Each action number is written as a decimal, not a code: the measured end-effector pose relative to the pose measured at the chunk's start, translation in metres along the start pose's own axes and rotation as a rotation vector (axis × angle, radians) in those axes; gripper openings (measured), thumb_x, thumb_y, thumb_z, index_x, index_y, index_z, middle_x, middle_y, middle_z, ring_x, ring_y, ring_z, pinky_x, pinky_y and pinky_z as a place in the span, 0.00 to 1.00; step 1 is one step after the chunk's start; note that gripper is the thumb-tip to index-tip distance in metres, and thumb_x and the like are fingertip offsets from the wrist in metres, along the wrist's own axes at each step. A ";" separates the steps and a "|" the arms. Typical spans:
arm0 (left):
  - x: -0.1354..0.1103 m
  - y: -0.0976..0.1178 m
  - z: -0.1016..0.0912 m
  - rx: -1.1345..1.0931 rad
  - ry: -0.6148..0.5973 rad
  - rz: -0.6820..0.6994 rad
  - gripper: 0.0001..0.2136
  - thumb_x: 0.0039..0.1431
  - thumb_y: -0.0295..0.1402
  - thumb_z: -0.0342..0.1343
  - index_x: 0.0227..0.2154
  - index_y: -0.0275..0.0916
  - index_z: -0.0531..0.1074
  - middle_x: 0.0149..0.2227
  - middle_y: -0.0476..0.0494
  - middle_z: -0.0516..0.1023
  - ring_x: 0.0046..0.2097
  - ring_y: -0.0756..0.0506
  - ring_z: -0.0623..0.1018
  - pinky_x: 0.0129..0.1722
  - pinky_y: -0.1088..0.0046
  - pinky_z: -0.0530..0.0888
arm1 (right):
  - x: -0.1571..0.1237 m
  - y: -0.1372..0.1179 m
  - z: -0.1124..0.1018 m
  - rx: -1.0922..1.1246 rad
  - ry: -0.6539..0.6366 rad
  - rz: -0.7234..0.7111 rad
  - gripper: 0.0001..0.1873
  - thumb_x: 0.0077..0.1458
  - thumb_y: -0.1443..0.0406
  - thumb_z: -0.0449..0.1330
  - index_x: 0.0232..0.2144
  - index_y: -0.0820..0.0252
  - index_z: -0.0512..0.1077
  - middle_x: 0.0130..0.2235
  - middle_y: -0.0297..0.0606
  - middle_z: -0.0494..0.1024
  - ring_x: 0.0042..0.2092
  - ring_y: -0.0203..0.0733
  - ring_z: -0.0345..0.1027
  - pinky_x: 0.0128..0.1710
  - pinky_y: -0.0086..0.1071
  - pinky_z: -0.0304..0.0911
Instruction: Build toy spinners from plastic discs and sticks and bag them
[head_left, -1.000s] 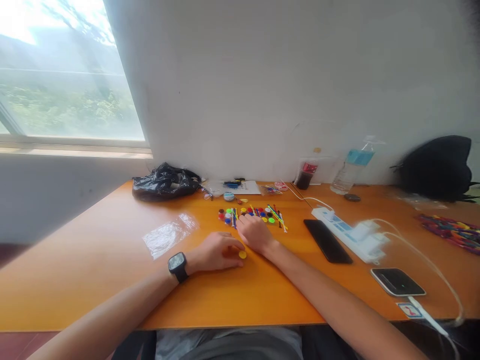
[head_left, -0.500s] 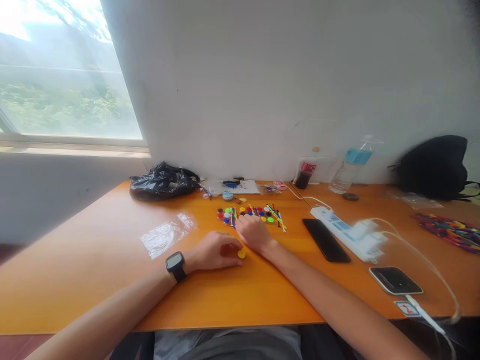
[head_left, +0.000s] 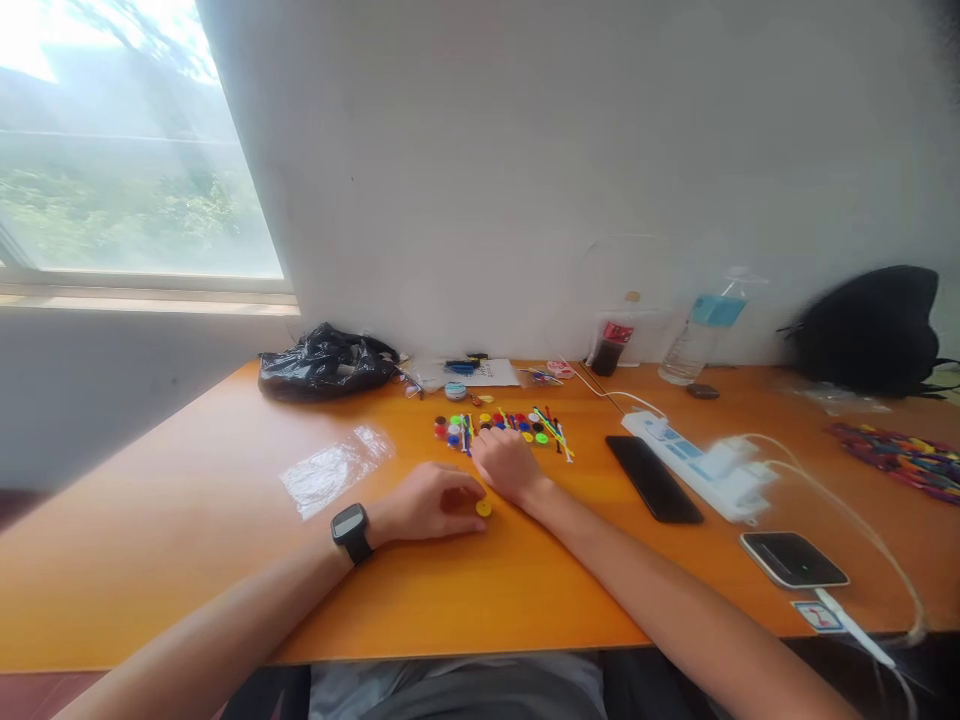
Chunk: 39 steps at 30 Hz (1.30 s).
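Note:
A small yellow round disc (head_left: 484, 509) is at the fingertips of my left hand (head_left: 431, 502), between the thumb and the index finger. A black watch sits on that wrist. My right hand (head_left: 506, 465) is closed, resting at the near edge of a group of colourful round discs (head_left: 454, 428) and thin plastic sticks (head_left: 553, 432). Its fingers are curled under, so whatever they hold is hidden. Part of the group lies behind this hand.
A clear plastic bag (head_left: 337, 470) lies left of my hands, with a black plastic bag (head_left: 326, 362) behind it. To the right are a phone (head_left: 652, 478), a white power strip (head_left: 686, 460) with cables, and a white-rimmed device (head_left: 793, 558). Bottles (head_left: 694, 340) stand along the wall.

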<state>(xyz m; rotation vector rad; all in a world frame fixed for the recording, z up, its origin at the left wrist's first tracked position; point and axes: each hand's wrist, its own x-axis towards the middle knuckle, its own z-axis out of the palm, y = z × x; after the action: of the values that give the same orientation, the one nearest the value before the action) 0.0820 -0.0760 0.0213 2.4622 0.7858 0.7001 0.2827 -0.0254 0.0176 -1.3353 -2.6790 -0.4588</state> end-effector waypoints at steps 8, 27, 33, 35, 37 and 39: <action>0.001 0.002 -0.001 0.010 0.000 0.017 0.14 0.62 0.46 0.65 0.42 0.41 0.80 0.39 0.46 0.84 0.37 0.47 0.80 0.38 0.75 0.73 | 0.001 0.000 0.001 0.018 0.000 0.033 0.15 0.69 0.66 0.50 0.40 0.64 0.76 0.41 0.49 0.78 0.43 0.50 0.70 0.40 0.38 0.59; 0.002 0.004 -0.002 -0.016 -0.007 0.036 0.14 0.62 0.46 0.65 0.41 0.40 0.80 0.40 0.44 0.83 0.38 0.47 0.80 0.38 0.75 0.72 | 0.004 -0.002 -0.006 0.016 -0.028 0.057 0.18 0.70 0.65 0.48 0.40 0.65 0.77 0.42 0.51 0.79 0.43 0.51 0.71 0.41 0.38 0.61; 0.001 0.003 -0.001 -0.025 -0.009 0.044 0.15 0.63 0.46 0.65 0.42 0.40 0.80 0.40 0.45 0.83 0.38 0.48 0.79 0.39 0.75 0.72 | 0.005 -0.001 -0.007 0.009 -0.054 0.053 0.15 0.68 0.67 0.50 0.41 0.65 0.77 0.43 0.52 0.79 0.44 0.51 0.71 0.42 0.38 0.61; 0.001 0.003 -0.001 -0.027 -0.010 0.042 0.15 0.63 0.47 0.64 0.42 0.40 0.80 0.40 0.44 0.83 0.38 0.47 0.79 0.39 0.75 0.73 | 0.005 -0.001 -0.007 0.008 -0.048 0.059 0.15 0.68 0.68 0.50 0.40 0.65 0.77 0.42 0.51 0.79 0.44 0.51 0.72 0.41 0.39 0.61; 0.001 0.003 -0.001 -0.029 -0.009 0.039 0.15 0.62 0.47 0.64 0.42 0.40 0.80 0.40 0.44 0.83 0.38 0.47 0.79 0.40 0.74 0.73 | 0.005 -0.001 -0.008 0.010 -0.041 0.061 0.15 0.68 0.68 0.50 0.40 0.65 0.77 0.42 0.50 0.79 0.44 0.51 0.72 0.41 0.39 0.61; 0.002 0.004 -0.002 -0.028 -0.007 0.034 0.16 0.62 0.47 0.64 0.42 0.40 0.80 0.39 0.44 0.83 0.38 0.47 0.79 0.40 0.74 0.73 | 0.006 -0.001 -0.007 0.020 -0.031 0.064 0.16 0.69 0.66 0.50 0.40 0.65 0.77 0.42 0.50 0.79 0.44 0.51 0.72 0.42 0.38 0.61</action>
<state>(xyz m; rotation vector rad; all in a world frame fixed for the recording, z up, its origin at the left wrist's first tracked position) 0.0835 -0.0773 0.0252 2.4571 0.7285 0.7098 0.2781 -0.0243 0.0257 -1.4290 -2.6494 -0.4064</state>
